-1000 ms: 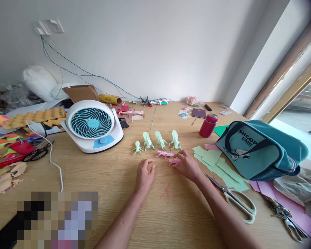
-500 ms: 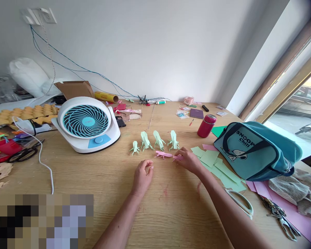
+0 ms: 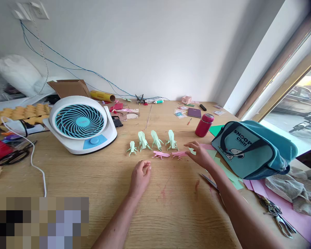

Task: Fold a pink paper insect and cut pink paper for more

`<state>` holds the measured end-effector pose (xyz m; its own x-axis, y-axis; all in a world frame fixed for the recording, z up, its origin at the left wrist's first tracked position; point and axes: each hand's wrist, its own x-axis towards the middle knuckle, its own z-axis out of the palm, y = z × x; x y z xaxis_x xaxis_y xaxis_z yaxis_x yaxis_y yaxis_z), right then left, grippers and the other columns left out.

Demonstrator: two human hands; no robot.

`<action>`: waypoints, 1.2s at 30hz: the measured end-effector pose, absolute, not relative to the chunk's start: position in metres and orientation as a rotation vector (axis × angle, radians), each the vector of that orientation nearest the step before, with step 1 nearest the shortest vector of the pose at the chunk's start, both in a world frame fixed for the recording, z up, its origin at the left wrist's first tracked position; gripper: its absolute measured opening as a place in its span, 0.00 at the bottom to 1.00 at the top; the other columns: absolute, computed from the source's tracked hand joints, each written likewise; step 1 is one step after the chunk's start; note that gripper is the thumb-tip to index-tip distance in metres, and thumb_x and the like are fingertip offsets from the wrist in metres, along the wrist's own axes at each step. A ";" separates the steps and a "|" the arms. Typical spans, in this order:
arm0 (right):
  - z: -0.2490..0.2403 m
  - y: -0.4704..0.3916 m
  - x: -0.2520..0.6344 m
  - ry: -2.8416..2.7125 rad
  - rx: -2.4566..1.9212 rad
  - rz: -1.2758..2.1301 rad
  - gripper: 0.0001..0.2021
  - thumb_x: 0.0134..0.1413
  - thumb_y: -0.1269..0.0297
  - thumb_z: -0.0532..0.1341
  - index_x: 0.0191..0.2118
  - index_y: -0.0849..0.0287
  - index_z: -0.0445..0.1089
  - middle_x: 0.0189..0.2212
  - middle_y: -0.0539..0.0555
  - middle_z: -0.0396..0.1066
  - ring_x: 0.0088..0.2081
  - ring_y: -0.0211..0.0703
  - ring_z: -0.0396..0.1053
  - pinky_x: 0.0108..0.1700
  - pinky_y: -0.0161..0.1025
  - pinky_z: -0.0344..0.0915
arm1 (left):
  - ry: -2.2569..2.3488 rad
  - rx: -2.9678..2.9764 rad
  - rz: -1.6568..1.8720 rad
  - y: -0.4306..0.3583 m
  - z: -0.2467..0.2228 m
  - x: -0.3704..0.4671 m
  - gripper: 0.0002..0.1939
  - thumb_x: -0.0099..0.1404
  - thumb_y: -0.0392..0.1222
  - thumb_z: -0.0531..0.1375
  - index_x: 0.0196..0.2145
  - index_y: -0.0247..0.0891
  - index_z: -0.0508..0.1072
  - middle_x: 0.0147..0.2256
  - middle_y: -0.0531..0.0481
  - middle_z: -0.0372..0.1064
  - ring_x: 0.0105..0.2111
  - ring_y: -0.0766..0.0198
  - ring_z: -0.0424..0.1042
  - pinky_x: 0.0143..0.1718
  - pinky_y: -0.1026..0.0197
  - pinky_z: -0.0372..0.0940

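Pink figures (image 3: pixel 160 155): two on the table (image 3: pixel 166 214), the right-hand one just beside the right hand's (image 3: pixel 199 154) fingertips.
Right grip: fingers parted, empty; whether they touch paper cannot be told.
Left hand (image 3: pixel 140 177): loosely curled, thumb off forefinger, nothing visible inside.
Obscured: scissors (image 3: pixel 209 181), partly behind the right arm (image 3: pixel 232 193); lower-left corner, pixelated.

the right grip (image 3: pixel 200 155) has released the rightmost pink paper insect (image 3: pixel 179 154).
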<state>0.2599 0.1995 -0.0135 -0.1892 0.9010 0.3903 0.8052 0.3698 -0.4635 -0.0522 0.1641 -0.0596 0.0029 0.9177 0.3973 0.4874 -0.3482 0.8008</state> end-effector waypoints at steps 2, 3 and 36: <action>-0.014 0.191 0.269 -1.960 -1.505 0.169 0.13 0.60 0.62 0.58 0.49 0.55 0.70 0.45 0.57 0.69 0.42 0.47 0.72 0.41 0.43 0.70 | 1.443 1.841 1.303 0.165 -0.060 -0.052 0.08 0.60 0.31 0.56 0.37 0.39 0.71 0.36 0.48 0.75 0.38 0.59 0.75 0.43 0.54 0.69; -0.015 0.186 0.271 -1.937 -1.522 0.155 0.13 0.61 0.62 0.57 0.49 0.55 0.70 0.44 0.57 0.69 0.40 0.46 0.73 0.40 0.43 0.70 | 1.443 1.838 1.303 0.165 -0.061 -0.052 0.08 0.60 0.31 0.56 0.37 0.39 0.71 0.36 0.48 0.75 0.38 0.59 0.75 0.43 0.54 0.68; -0.031 0.222 0.195 -2.309 -1.283 0.235 0.08 0.57 0.71 0.61 0.41 0.56 0.74 0.37 0.54 0.72 0.39 0.44 0.70 0.41 0.40 0.66 | 1.445 1.859 1.309 0.164 -0.060 -0.052 0.09 0.60 0.29 0.56 0.36 0.39 0.71 0.36 0.48 0.75 0.37 0.60 0.75 0.41 0.56 0.69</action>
<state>0.1954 0.2222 -0.0315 -0.4416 0.8347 0.3289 0.7516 0.5444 -0.3725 -0.0522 0.1643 -0.0602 0.0043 0.9141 0.4054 0.4934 -0.3546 0.7942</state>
